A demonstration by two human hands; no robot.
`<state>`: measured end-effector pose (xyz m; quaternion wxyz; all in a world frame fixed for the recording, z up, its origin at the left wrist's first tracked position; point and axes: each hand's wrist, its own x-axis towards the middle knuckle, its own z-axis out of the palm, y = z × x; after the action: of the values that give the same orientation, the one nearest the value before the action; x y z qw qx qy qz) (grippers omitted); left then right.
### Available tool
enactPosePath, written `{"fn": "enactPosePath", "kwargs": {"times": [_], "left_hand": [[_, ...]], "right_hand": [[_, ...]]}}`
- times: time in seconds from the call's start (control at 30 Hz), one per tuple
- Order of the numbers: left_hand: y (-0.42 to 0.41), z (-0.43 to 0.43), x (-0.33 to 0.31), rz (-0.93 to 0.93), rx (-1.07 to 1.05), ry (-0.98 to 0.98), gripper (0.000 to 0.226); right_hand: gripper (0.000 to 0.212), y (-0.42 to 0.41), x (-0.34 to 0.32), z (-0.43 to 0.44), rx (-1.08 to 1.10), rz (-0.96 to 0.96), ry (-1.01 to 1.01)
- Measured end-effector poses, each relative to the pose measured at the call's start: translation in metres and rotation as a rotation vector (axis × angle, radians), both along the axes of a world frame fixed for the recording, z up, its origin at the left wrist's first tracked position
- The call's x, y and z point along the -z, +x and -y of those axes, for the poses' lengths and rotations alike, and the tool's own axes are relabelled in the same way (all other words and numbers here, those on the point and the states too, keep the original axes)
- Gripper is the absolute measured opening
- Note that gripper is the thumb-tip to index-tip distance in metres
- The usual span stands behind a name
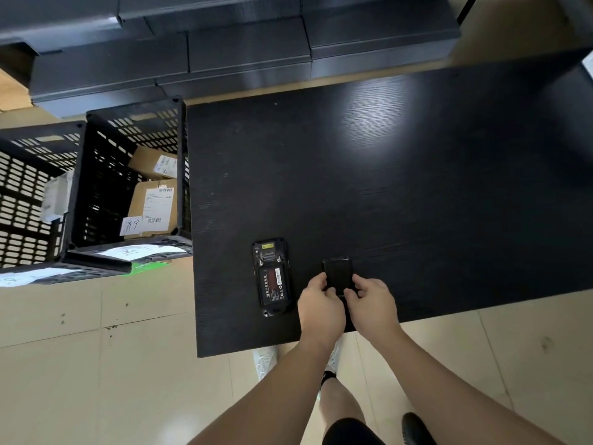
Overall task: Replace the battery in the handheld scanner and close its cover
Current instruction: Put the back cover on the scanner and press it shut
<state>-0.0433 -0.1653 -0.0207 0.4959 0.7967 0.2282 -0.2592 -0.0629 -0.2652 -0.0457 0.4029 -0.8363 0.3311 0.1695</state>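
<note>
Nearest the camera, two bare forearms reach up from the bottom edge to the near part of a black wood-grain table (pixel 401 175). The left hand (pixel 319 303) and the right hand (pixel 373 300) meet around a flat, dark rectangular cover panel (pixel 337 273), each pinching one of its lower side edges with curled fingers; its far end pokes out at 12 o'clock from the knuckles. Whether the panel rests on the table or is lifted slightly cannot be told.

Just beside the left hand, at its 9 o'clock, the black handheld scanner (pixel 272 276) lies face down on the table, back open, with a black battery bearing a red label (pixel 275 284) seated in its bay.

Farther off, at 10 o'clock from the scanner and off the table's left edge, stands a black perforated plastic crate (pixel 106 187) with brown cardboard parcels (pixel 154 200) inside. Beyond, at 12 o'clock, dark grey boxes (pixel 250 53) are stacked.
</note>
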Motion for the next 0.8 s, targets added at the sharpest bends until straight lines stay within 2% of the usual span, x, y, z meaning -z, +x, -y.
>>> {"fn": "enactPosePath", "kwargs": {"times": [0.27, 0.43, 0.53, 0.63, 0.8], "left_hand": [[0.006, -0.002, -0.003, -0.132, -0.340, -0.191, 0.043], [0.016, -0.024, -0.019, -0.020, -0.246, -0.185, 0.032], [0.027, -0.060, -0.026, 0.052, -0.206, -0.141, 0.029], [0.033, -0.100, -0.024, 0.066, -0.200, -0.092, 0.032], [0.030, -0.136, -0.012, 0.066, -0.246, -0.076, 0.031]], "right_hand": [[0.039, 0.003, -0.008, 0.006, 0.207, 0.015, 0.085], [0.036, 0.009, -0.019, -0.002, 0.235, 0.039, 0.231], [0.029, 0.022, -0.022, -0.021, 0.175, 0.033, 0.313], [0.020, 0.036, -0.021, -0.047, 0.073, 0.031, 0.337], [0.017, 0.047, -0.016, -0.078, -0.052, 0.035, 0.307]]}}
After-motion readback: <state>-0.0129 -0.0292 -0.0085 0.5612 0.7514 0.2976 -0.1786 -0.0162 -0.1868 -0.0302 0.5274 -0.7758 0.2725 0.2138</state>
